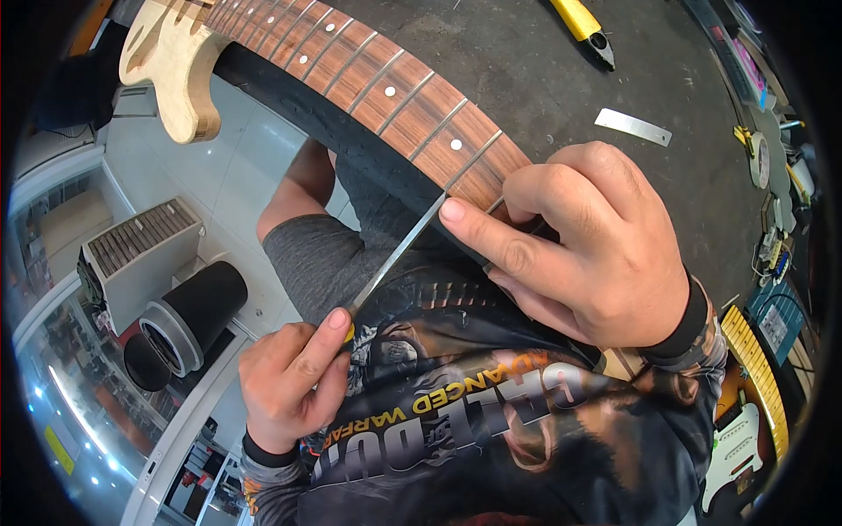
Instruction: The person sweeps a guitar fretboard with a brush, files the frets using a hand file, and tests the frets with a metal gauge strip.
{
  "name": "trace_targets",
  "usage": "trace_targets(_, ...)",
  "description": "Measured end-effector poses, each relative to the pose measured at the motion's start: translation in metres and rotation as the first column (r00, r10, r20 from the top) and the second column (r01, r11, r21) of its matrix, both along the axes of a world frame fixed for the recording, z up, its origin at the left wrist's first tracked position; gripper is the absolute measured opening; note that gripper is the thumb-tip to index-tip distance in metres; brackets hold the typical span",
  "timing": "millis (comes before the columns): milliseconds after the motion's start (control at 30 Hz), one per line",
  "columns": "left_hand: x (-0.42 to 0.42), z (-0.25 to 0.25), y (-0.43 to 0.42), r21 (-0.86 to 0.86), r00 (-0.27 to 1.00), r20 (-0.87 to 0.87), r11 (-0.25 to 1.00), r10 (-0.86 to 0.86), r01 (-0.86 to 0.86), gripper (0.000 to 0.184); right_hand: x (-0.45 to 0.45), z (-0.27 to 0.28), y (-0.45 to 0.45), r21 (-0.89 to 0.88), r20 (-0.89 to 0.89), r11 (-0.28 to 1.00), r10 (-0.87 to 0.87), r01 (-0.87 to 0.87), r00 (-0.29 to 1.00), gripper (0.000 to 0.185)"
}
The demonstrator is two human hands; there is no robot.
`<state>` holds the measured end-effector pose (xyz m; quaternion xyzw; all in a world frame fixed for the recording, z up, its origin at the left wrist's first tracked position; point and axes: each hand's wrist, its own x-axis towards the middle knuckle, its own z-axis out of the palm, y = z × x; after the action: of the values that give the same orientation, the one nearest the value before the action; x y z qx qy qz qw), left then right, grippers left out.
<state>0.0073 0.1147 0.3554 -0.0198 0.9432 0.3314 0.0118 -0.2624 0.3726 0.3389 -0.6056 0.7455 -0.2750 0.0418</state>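
Note:
A guitar neck [373, 74] with metal frets and white dot inlays runs from the upper left to the centre. My left hand [294, 381] is closed around the handle of a slim metal file [396, 256]; a bit of yellow shows at the grip. The file slants up to the neck's near edge, its tip meeting the end of a fret. My right hand [588, 250] wraps over the neck's end, covering that part, while its index fingertip rests beside the file's tip.
The pale wooden guitar body [180, 74] sits at the upper left. On the dark worktop [517, 48] lie a yellow-handled tool [581, 24] and a small metal plate [633, 126]. Another guitar [741, 438] stands at the lower right. A black cylinder [197, 302] is at left.

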Motion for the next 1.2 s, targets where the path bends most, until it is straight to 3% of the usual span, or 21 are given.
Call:
trace_targets(500, -0.009, 0.009, 0.004, -0.018, 0.999, 0.036, 1.000, 0.009, -0.008, 0.075, 0.000, 0.002, 0.000, 0.000, -0.008, 1.000, -0.010, 0.010, 1.000, 0.086)
trace_targets(600, -0.017, 0.004, 0.006, -0.061, 0.998, -0.054, 0.997, 0.039, -0.042, 0.072, -0.001, 0.002, 0.000, -0.012, -0.015, 1.000, -0.008, 0.008, 1.000, 0.086)
trace_targets(800, -0.019, 0.006, 0.005, -0.065, 0.998, -0.048, 0.997, 0.036, -0.040, 0.071, -0.002, -0.001, 0.001, -0.030, -0.015, 1.000, -0.004, 0.003, 1.000, 0.085)
trace_targets(1200, -0.018, 0.017, 0.001, -0.022, 0.999, 0.048, 1.000, 0.002, -0.001, 0.077, -0.002, -0.002, 0.001, -0.032, -0.005, 0.999, -0.006, 0.006, 1.000, 0.086)
